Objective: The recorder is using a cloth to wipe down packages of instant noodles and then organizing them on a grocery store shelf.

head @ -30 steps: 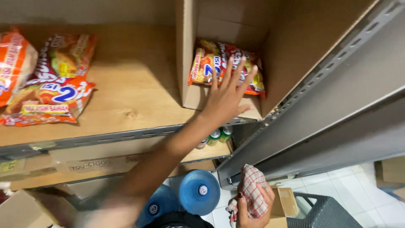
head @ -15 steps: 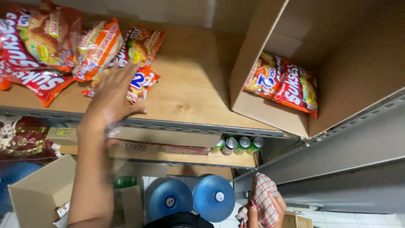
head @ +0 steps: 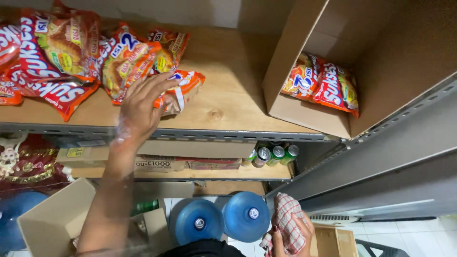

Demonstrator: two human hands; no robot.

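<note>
**Left hand now down on the packets**

Since the earlier frame, left hand [head: 143, 107] has settled, fingers spread flat, on orange snack packets [head: 143, 66] heaped on the wooden shelf [head: 228, 104]. Right hand [head: 290, 233], low, is clamped on a checked cloth [head: 288, 221].

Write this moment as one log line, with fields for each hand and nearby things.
left hand: flat on snack packets | right hand: holds checked cloth | wooden shelf | cardboard box: two packets inside
</note>
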